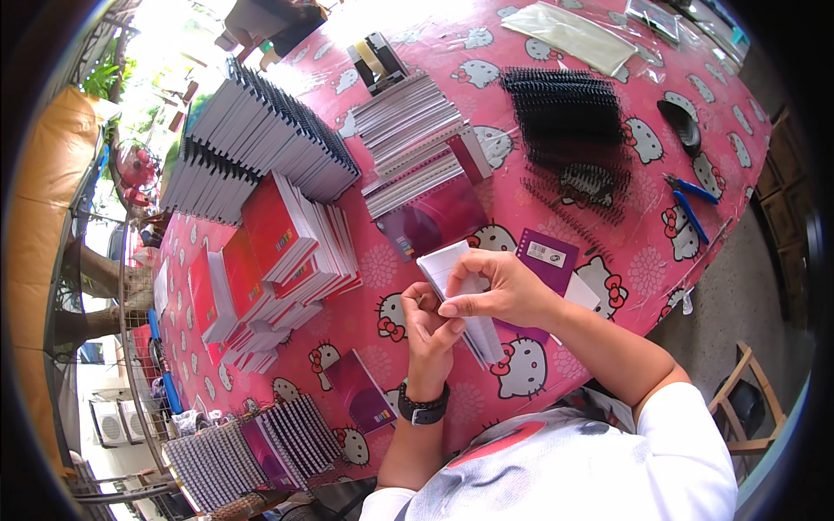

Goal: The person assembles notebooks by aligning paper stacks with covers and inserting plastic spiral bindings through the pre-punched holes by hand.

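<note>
Near the table's front edge, my left hand [427,328] curls its fingers round the left edge of a stack of white notebook pages [484,337], held tilted. My right hand [497,285] reaches across the stack, its thumb and forefinger bent into a pinch at the same edge, close to the left fingertips. Whatever lies between those fingertips is too small to make out. Partly under the right forearm lies a purple notebook cover [546,260] with punched holes and a white label. Another purple cover [363,392] lies left of my left wrist.
Red notebooks [278,234] are piled at the left, with tall stacks of spiral-bound books [269,122] behind. Unbound purple notebooks [439,213] stand ahead. Black spiral coils [565,113], blue-handled pliers [691,204] and a black oval object [679,127] lie right. Bound notebooks [213,464] sit front left.
</note>
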### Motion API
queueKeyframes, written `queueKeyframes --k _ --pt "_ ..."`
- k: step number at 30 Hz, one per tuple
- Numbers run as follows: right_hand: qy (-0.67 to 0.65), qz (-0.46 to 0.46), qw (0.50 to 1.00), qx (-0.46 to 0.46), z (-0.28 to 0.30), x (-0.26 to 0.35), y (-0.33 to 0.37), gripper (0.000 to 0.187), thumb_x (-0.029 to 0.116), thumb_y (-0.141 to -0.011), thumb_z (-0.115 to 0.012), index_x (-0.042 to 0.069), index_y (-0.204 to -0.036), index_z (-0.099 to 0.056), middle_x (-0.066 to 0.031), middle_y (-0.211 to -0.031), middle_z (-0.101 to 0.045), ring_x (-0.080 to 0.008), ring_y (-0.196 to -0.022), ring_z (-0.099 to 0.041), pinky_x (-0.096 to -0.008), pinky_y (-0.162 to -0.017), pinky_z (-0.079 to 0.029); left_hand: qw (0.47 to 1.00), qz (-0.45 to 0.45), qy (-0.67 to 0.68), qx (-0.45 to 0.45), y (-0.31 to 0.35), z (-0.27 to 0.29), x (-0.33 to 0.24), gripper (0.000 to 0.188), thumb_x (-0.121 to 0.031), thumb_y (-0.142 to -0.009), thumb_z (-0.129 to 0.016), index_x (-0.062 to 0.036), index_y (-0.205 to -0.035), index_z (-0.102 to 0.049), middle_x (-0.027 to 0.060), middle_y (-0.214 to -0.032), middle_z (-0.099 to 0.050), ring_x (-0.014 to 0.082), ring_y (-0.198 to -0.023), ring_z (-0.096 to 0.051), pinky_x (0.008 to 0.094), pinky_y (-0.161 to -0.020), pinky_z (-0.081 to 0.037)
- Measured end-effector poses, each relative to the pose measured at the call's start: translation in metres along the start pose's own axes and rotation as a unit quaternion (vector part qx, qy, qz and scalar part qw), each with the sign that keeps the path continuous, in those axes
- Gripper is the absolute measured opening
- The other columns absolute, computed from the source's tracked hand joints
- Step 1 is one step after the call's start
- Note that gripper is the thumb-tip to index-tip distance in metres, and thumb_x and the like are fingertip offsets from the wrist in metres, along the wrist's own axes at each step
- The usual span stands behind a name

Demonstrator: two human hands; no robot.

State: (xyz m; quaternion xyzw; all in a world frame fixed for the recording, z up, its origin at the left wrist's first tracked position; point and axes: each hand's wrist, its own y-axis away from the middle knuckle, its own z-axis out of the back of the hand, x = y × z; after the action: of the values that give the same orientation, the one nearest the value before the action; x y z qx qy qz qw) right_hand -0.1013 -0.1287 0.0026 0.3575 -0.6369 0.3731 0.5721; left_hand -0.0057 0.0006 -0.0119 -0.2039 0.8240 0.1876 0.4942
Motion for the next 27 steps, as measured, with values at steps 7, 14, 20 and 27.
queueKeyframes --k 7,14,20,27 --pt "-0.012 0.014 1.000 0.010 -0.0003 -0.0001 -0.0017 0.023 0.024 -0.075 -0.075 0.005 -0.081 -0.063 0.0018 -0.076 -0.055 -0.0057 -0.073 -0.049 -0.0214 -0.064 -0.039 1.000 0.006 0.016 0.005 -0.0002 0.0023 -0.0008 0.065 -0.013 -0.070 -0.071 -0.0072 -0.119 -0.028 0.0043 -0.104 -0.041 0.0129 -0.101 -0.044 0.0269 -0.085 -0.039" --pt "-0.026 0.009 1.000 0.011 -0.0004 -0.0009 -0.0016 0.023 0.023 -0.074 -0.076 0.005 -0.081 -0.063 0.0022 -0.076 -0.056 -0.0056 -0.073 -0.049 -0.0213 -0.063 -0.039 1.000 0.005 0.018 0.011 -0.0006 0.0040 0.0006 0.065 -0.013 -0.071 -0.070 -0.0074 -0.119 -0.028 0.0048 -0.104 -0.042 0.0132 -0.101 -0.045 0.0272 -0.085 -0.039" --pt "-0.019 0.006 1.000 0.011 0.0000 -0.0004 -0.0017 0.023 0.022 -0.074 -0.076 0.005 -0.080 -0.063 0.0022 -0.076 -0.056 -0.0058 -0.074 -0.049 -0.0215 -0.064 -0.039 1.000 0.007 0.021 0.005 -0.0003 0.0040 0.0006 0.066 -0.012 -0.070 -0.070 -0.0072 -0.120 -0.027 0.0050 -0.104 -0.042 0.0134 -0.100 -0.045 0.0278 -0.085 -0.038" --pt "0.013 0.008 1.000 -0.017 -0.0014 -0.0006 -0.0005 0.024 0.023 -0.072 -0.077 0.005 -0.078 -0.062 0.0009 -0.076 -0.056 -0.0064 -0.074 -0.049 -0.0225 -0.064 -0.039 0.999 0.014 0.037 0.025 -0.0021 0.0071 0.0026 0.069 -0.013 -0.070 -0.068 -0.0059 -0.123 -0.025 0.0085 -0.111 -0.042 0.0169 -0.106 -0.045 0.0311 -0.092 -0.037"
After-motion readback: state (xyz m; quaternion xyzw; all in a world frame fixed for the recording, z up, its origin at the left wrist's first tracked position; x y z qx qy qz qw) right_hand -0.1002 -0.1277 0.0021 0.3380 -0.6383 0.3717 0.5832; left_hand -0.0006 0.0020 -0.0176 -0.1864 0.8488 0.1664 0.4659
